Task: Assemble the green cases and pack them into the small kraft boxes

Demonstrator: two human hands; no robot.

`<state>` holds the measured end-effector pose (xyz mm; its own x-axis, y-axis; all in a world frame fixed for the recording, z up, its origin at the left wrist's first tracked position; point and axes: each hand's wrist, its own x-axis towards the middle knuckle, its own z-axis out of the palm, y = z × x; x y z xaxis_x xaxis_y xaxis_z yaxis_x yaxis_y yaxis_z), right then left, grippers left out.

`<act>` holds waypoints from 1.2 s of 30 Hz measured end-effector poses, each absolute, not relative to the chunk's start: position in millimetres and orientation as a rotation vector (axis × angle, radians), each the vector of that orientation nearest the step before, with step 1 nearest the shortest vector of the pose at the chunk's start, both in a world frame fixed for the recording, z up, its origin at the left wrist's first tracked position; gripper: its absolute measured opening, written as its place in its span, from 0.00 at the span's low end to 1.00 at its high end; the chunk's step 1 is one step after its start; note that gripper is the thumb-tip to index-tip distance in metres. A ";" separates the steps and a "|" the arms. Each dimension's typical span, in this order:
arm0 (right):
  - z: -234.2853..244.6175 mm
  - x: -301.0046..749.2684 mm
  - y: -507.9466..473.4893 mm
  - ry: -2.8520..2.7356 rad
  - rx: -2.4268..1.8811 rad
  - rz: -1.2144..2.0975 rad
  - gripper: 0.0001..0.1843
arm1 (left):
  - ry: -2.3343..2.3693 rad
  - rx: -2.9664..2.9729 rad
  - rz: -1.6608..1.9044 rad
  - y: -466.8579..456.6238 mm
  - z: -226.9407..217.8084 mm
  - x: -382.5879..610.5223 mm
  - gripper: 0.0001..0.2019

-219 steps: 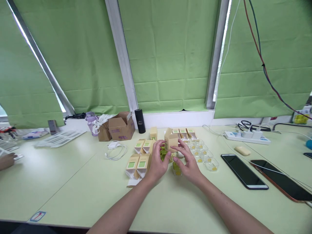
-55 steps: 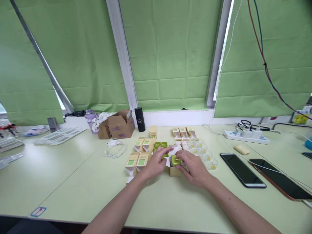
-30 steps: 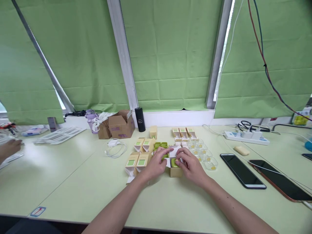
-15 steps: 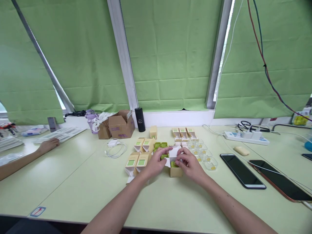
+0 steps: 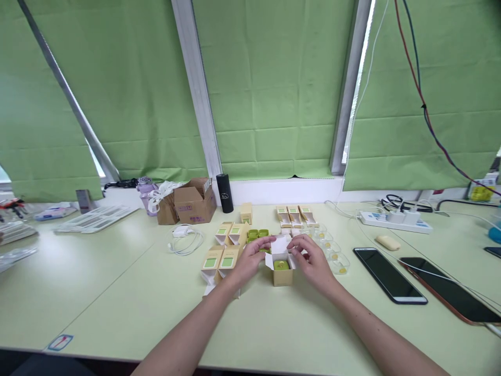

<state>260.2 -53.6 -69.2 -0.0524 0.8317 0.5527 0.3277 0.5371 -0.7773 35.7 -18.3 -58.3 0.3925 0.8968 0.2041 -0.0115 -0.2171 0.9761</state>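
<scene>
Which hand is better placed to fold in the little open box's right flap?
Probably the right hand: its fingers are close beside the right flap. The left hand is across the open box, near its left flap.

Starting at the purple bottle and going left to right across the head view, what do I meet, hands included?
Purple bottle → large cardboard box → black cylinder → left hand → small open box with a green case inside → right hand → white-edged phone → brown-edged phone.
</scene>
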 end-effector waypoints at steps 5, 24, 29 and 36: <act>-68.4 263.8 -51.7 -1.538 -1.050 0.509 0.09 | 0.833 1.564 1.049 -17.9 -59.8 37.1 0.30; -77.8 262.6 -44.4 -1.379 -1.045 0.911 0.23 | 0.854 1.684 1.024 -20.9 -72.3 41.8 0.22; -76.1 260.9 -45.6 -1.337 -1.042 0.971 0.25 | 0.845 1.660 1.005 -24.1 -73.6 44.4 0.24; -75.7 260.7 -46.1 -1.314 -1.018 1.026 0.26 | 0.817 1.612 1.002 -28.7 -72.8 49.0 0.26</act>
<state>260.7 -46.1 -75.7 -0.0007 0.9688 0.2478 -0.0059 0.2478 -0.9688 49.0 -28.7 -72.8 0.4221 0.8817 0.2107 0.0287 -0.2453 0.9690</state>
